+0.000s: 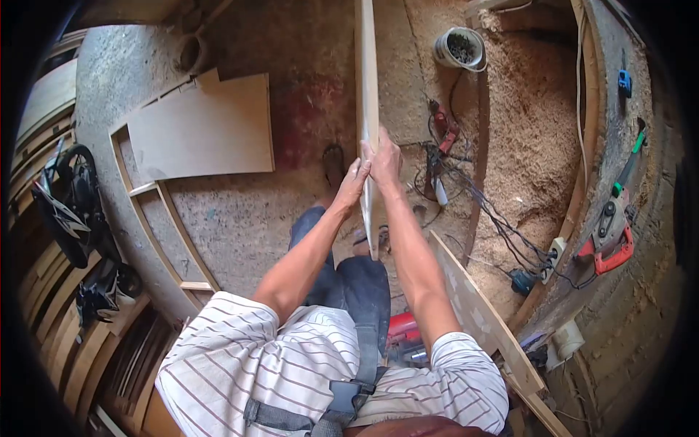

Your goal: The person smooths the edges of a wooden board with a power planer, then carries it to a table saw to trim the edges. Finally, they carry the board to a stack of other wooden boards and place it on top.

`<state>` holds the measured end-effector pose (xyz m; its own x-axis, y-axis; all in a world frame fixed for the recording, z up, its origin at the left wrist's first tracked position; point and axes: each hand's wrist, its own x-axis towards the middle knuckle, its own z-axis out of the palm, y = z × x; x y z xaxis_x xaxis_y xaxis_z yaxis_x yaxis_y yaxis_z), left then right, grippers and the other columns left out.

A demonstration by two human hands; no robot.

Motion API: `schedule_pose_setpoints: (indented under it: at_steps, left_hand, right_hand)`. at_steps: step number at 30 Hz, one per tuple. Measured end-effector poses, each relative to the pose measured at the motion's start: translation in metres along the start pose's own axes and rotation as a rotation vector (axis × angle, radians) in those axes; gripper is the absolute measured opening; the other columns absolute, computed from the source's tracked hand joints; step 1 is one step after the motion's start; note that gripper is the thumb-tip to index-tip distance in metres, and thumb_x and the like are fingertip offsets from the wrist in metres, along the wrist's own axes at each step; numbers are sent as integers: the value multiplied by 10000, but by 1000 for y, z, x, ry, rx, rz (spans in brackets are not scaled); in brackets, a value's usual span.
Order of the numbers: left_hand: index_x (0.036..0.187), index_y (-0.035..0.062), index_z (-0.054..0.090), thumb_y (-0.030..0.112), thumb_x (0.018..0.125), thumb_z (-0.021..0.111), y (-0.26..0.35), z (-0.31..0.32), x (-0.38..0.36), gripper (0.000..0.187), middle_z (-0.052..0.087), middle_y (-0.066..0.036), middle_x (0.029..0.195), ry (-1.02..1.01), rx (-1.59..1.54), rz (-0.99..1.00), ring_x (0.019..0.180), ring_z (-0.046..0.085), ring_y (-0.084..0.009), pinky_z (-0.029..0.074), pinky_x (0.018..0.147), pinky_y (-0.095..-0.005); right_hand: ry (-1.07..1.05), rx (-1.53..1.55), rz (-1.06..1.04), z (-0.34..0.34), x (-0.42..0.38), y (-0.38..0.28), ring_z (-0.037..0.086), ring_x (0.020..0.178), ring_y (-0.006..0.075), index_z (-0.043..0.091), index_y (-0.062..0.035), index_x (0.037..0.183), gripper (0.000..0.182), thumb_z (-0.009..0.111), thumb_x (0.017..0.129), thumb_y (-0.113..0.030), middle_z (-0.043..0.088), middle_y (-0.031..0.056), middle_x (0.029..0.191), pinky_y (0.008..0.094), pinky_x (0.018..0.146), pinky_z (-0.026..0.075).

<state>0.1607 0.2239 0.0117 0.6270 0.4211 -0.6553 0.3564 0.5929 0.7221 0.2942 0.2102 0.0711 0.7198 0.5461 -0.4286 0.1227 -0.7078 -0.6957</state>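
Note:
A long wooden board [368,80] stands edge-on in front of me, running from the top of the view down to near my knee. My left hand [353,183] is closed on its left side, the fingers pressed against the face. Slightly farther up, my right hand [386,156] wraps around the right side of the same board. The two hands are close together, with the thumbs near each other at the board's edge. The board's far end runs out of view.
A pale panel [211,131] leans on a wooden frame [171,226] at left. Right are a bucket [460,49], a red power tool [443,127], tangled cables [488,207], sawdust [531,124], a handsaw [630,164] and another board [480,306]. A toy-like motorbike [69,207] stands far left.

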Motion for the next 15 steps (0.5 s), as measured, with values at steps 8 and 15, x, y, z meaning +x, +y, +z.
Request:
schedule_pose_setpoints:
  at_steps: [8,15]
  left_hand:
    - [1543,5,232,7,801,577,-87,37,-86,818,443,-281,1460,301,578,344,1309,508,-384,419,1087,-384]
    - [1497,10,369,-9,797,527,-107,56,-76,718,578,-197,1334,292,394,468,1237,568,-269,437,1042,-343]
  right_hand:
    - [869,-570,-671,-312,-104,65,591,1190,354,606,21,1272,456,724,879,-178,635,179,1269,432,1054,435]
    - [1000,-627,-81,-638,-140,176,613,1136,313,557,25,1344,764,789,812,-471,620,225,1271,407,956,484]
